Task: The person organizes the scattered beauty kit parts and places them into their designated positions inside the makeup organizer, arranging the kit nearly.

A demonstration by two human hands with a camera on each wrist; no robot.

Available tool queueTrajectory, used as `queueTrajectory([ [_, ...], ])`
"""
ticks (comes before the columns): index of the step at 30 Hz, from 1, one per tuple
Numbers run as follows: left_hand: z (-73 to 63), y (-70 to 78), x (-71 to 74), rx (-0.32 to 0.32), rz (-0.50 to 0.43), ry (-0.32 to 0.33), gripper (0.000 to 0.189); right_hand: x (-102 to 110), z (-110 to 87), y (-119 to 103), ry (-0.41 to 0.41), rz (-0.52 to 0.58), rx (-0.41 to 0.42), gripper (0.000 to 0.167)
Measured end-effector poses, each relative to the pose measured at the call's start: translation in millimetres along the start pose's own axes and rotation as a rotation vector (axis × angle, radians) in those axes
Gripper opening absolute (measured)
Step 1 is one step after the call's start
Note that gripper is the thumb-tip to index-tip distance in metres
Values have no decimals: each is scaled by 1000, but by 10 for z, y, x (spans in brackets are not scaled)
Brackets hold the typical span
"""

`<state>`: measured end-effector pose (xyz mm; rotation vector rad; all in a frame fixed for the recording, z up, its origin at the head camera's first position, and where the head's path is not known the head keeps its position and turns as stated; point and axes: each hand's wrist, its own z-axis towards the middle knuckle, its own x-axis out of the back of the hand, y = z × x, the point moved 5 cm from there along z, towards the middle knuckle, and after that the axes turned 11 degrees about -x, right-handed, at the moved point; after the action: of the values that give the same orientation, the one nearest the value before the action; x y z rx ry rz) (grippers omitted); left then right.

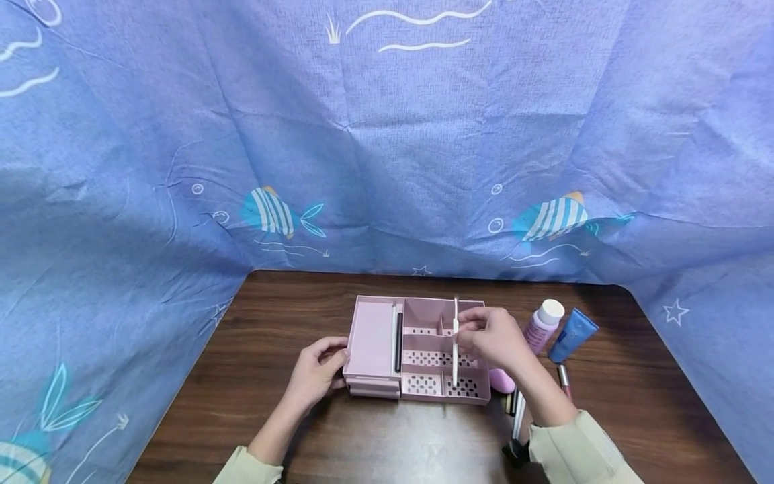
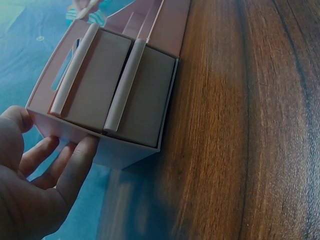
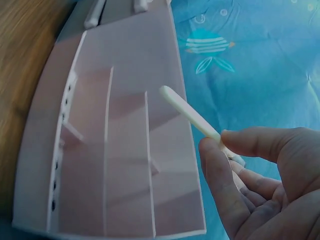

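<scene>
In the head view, our right hand (image 1: 492,333) pinches the stick (image 1: 455,359) above the box (image 1: 371,336)'s 3 o'clock half; turning it from 12-6 to 9-3 would suit the slots (image 1: 423,358). Left wrist: our left hand (image 2: 40,192)'s fingers, loosely spread, touch the 9 o'clock side, a fair brace. Right wrist: narrow pinch; we'd best hold lightly

"What did the table (image 1: 230,383) carry?"
"Before me, its brown wood grain held a pink organizer (image 1: 371,336) near the middle of the far edge."
"And nearer the right edge?"
"There I saw a pink bottle (image 1: 541,329), a blue tube (image 1: 572,336), a red tube (image 1: 565,386), a pink sponge (image 1: 502,381) and a white-handled brush (image 1: 518,422)."
</scene>
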<state>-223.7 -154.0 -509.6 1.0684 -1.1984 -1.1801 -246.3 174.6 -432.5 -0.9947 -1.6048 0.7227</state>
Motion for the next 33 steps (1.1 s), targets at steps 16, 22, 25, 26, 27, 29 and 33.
queueTrajectory([
  [16,4,-10,8,5,10,-4,26,-395,140,-525,-120,131,56,29],
  [22,0,13,4,4,6,-4,25,-558,217,-611,-168,190,33,32],
  [25,-3,11,3,6,9,-3,25,-639,246,-608,-192,240,9,33],
  [26,-4,10,3,8,12,-2,25,-665,258,-604,-196,252,5,33],
  [27,-5,11,3,9,12,-3,25,-688,266,-601,-196,260,-1,32],
  [29,-5,4,4,9,14,-4,25,-737,293,-585,-192,278,-16,29],
  [33,3,-6,3,3,13,-9,26,-817,321,-574,-182,279,-44,26],
])
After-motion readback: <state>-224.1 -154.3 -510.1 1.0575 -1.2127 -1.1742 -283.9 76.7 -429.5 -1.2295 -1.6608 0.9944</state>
